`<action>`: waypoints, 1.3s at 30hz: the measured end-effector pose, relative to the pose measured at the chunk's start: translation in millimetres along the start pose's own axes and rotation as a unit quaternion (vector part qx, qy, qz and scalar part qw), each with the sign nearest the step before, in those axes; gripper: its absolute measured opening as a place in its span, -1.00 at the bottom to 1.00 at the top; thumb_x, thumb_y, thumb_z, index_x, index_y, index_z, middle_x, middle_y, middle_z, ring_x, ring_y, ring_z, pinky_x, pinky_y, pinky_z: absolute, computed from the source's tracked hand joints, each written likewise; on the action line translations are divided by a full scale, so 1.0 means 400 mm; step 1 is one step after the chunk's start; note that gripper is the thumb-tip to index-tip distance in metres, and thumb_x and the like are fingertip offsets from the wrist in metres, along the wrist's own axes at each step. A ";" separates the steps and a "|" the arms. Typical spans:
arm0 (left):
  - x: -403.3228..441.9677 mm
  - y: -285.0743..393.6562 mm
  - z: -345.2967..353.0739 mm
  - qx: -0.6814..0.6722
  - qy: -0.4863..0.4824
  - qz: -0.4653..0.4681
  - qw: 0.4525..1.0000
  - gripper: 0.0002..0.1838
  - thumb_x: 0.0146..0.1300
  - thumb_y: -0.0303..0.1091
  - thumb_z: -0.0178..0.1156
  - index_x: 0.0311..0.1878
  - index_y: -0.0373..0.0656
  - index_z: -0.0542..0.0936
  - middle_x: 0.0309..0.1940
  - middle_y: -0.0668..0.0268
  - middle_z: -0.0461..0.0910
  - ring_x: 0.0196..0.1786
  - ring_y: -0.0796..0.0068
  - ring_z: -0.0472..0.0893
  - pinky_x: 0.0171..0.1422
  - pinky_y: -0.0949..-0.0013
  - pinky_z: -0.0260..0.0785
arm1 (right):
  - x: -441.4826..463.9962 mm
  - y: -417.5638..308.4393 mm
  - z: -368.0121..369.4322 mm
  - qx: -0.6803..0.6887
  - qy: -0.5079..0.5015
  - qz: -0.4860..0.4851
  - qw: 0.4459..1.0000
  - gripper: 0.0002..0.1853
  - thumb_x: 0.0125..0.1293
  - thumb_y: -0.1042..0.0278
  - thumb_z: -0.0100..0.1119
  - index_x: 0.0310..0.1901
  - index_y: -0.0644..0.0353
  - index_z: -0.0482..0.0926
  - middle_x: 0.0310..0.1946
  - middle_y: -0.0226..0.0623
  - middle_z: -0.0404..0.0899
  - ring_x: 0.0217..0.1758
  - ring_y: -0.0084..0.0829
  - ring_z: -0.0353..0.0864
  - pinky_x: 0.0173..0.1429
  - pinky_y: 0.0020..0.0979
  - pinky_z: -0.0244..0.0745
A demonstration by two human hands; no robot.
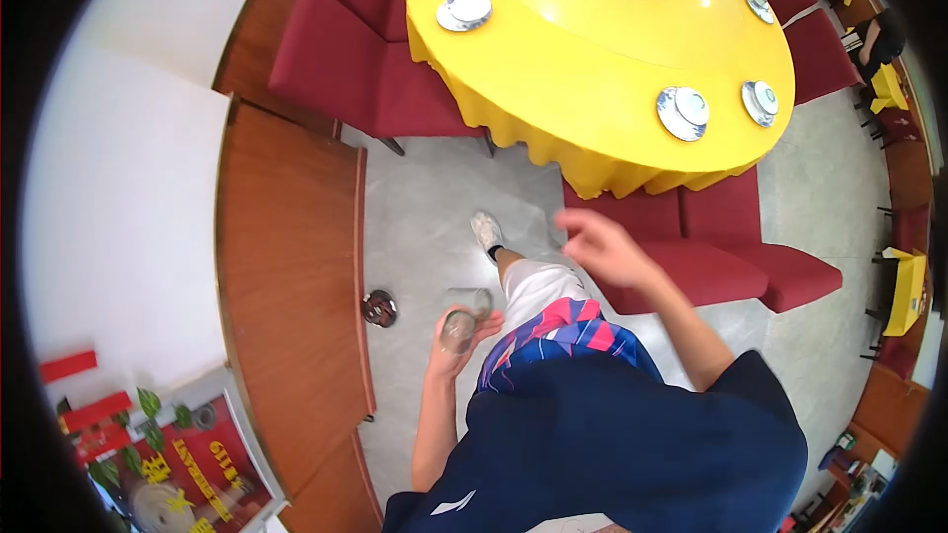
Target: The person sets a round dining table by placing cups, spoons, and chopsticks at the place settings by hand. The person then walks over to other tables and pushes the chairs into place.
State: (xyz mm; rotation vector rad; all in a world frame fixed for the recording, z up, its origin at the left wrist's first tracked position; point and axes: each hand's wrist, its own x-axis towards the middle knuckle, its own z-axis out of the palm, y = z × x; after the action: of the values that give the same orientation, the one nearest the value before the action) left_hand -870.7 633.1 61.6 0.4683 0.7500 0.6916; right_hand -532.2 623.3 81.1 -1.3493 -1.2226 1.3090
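Note:
Two clear glasses are in my left hand [462, 341], low at my left side. One glass [457, 332] shows its round end, and the other glass [469, 302] lies sideways just beyond it. My right hand [604, 247] is raised in front of me, slightly blurred, with its fingers apart and nothing in it. Beyond the right hand stands a round table with a yellow cloth [553, 89]. On it are stacked plates and bowls, the nearest set [682, 114] close to the table's front edge.
Red chairs [681, 271] stand at the table's near side, and another red chair [346, 79] at its left. A wooden panel [286, 257] runs along the left. A dark round object [379, 308] sits beside it. A person [874, 42] is at the far right.

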 end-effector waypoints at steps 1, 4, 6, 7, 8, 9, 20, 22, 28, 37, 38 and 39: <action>0.046 0.039 -0.001 0.016 -0.035 -0.010 0.999 -0.70 0.37 -0.21 0.19 -0.11 -0.29 0.47 -0.02 -0.24 0.55 0.07 -0.17 0.60 0.15 -0.06 0.52 | 0.019 -0.046 0.089 0.020 -0.037 -0.002 0.999 -0.46 0.28 0.32 0.27 0.29 0.16 0.40 0.06 -0.20 0.51 -0.08 -0.45 0.60 -0.05 -0.43 0.55; 0.157 0.161 -0.024 0.041 -0.031 -0.016 0.999 -0.72 0.38 -0.24 0.18 -0.12 -0.30 0.47 -0.02 -0.19 0.56 0.06 -0.11 0.62 0.13 0.00 0.56 | 0.159 -0.149 0.255 -0.010 -0.127 -0.063 0.990 -0.41 0.31 0.35 0.26 0.37 0.07 0.34 0.14 -0.18 0.45 -0.01 -0.37 0.60 0.00 -0.40 0.59; 0.219 0.242 -0.049 0.022 -0.027 -0.033 0.999 -0.71 0.38 -0.24 0.18 -0.08 -0.32 0.48 -0.03 -0.14 0.58 0.03 -0.05 0.64 0.13 0.06 0.58 | 0.286 -0.155 0.314 -0.017 -0.100 -0.099 0.990 -0.43 0.31 0.33 0.25 0.35 0.04 0.36 0.06 -0.18 0.47 -0.02 -0.33 0.60 0.01 -0.37 0.60; 0.250 0.294 -0.059 0.025 -0.009 -0.035 0.999 -0.68 0.38 -0.24 0.17 -0.03 -0.33 0.47 -0.03 -0.12 0.58 0.01 -0.03 0.65 0.12 0.08 0.58 | 0.363 -0.156 0.319 -0.085 -0.112 -0.139 0.980 -0.45 0.30 0.32 0.26 0.32 0.05 0.38 0.03 -0.18 0.48 -0.04 -0.34 0.60 -0.03 -0.37 0.60; 0.284 0.342 -0.068 0.029 0.006 -0.036 0.999 -0.66 0.39 -0.23 0.16 0.02 -0.34 0.47 -0.04 -0.10 0.59 -0.01 -0.02 0.66 0.12 0.09 0.58 | 0.442 -0.155 0.322 -0.155 -0.124 -0.179 0.964 -0.47 0.29 0.31 0.26 0.29 0.06 0.40 0.00 -0.18 0.48 -0.06 -0.34 0.60 -0.07 -0.36 0.60; 0.307 0.400 -0.080 0.052 0.018 -0.032 0.998 -0.63 0.42 -0.21 0.12 0.12 -0.30 0.44 -0.10 -0.09 0.61 -0.09 0.02 0.69 0.05 0.12 0.61 | 0.514 -0.149 0.339 -0.111 -0.118 -0.190 0.968 -0.54 0.27 0.28 0.28 0.20 0.09 0.47 -0.08 -0.19 0.50 -0.10 -0.36 0.60 -0.14 -0.35 0.57; 0.590 0.822 -0.263 0.115 0.088 -0.011 0.989 -0.48 0.50 -0.14 -0.02 0.45 -0.04 0.25 -0.37 0.18 0.63 -0.44 0.47 0.63 -0.31 0.43 0.55 | 1.399 -0.101 -0.003 -0.371 0.279 -0.072 0.883 -0.48 0.16 0.26 0.30 0.17 0.17 0.45 -0.11 0.07 0.59 -0.04 -0.01 0.57 0.06 -0.16 0.51; 0.645 0.888 -0.289 0.119 0.086 -0.026 0.989 -0.51 0.49 -0.22 -0.02 0.43 -0.10 0.27 -0.39 0.19 0.62 -0.45 0.47 0.61 -0.32 0.44 0.52 | 1.521 -0.031 -0.089 -0.393 0.351 -0.043 0.849 -0.45 0.12 0.24 0.32 0.14 0.22 0.42 -0.14 0.13 0.58 0.01 0.05 0.55 0.10 -0.09 0.49; 0.817 1.105 -0.344 0.131 0.023 -0.058 0.989 -0.52 0.47 -0.34 0.01 0.40 -0.21 0.30 -0.39 0.22 0.58 -0.42 0.54 0.53 -0.28 0.46 0.41 | 1.693 0.094 -0.182 -0.450 0.321 0.187 0.812 -0.50 0.09 0.30 0.33 0.07 0.25 0.44 -0.11 0.14 0.57 0.03 0.06 0.55 0.11 -0.09 0.50; 1.157 1.234 -0.280 0.240 -0.081 -0.101 0.962 -0.47 0.42 -0.45 -0.03 0.45 -0.16 0.26 -0.29 0.26 0.59 -0.37 0.61 0.50 -0.26 0.54 0.36 | 1.717 0.169 -0.210 -0.444 0.310 0.207 0.815 -0.47 0.13 0.32 0.32 0.14 0.23 0.41 -0.03 0.14 0.53 0.04 0.06 0.56 0.12 -0.08 0.50; 1.204 1.234 -0.246 0.245 -0.081 -0.101 0.961 -0.47 0.42 -0.45 -0.03 0.45 -0.16 0.26 -0.29 0.26 0.59 -0.37 0.61 0.50 -0.26 0.54 0.36 | 1.705 0.161 -0.207 -0.440 0.301 0.210 0.820 -0.45 0.14 0.30 0.31 0.17 0.21 0.39 0.00 0.13 0.51 0.06 0.05 0.55 0.12 -0.07 0.50; 1.255 1.226 -0.214 0.249 -0.115 -0.089 0.957 -0.47 0.43 -0.46 -0.02 0.45 -0.18 0.24 -0.28 0.26 0.58 -0.36 0.58 0.51 -0.25 0.51 0.38 | 1.696 0.160 -0.200 -0.436 0.291 0.213 0.825 -0.43 0.16 0.28 0.31 0.20 0.18 0.37 0.03 0.12 0.49 0.08 0.04 0.54 0.12 -0.06 0.50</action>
State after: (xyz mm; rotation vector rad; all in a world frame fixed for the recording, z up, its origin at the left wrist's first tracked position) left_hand -862.5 1339.8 75.6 0.9136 0.7318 0.2652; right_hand -471.5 1288.8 -73.3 -2.5635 -1.1257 0.4434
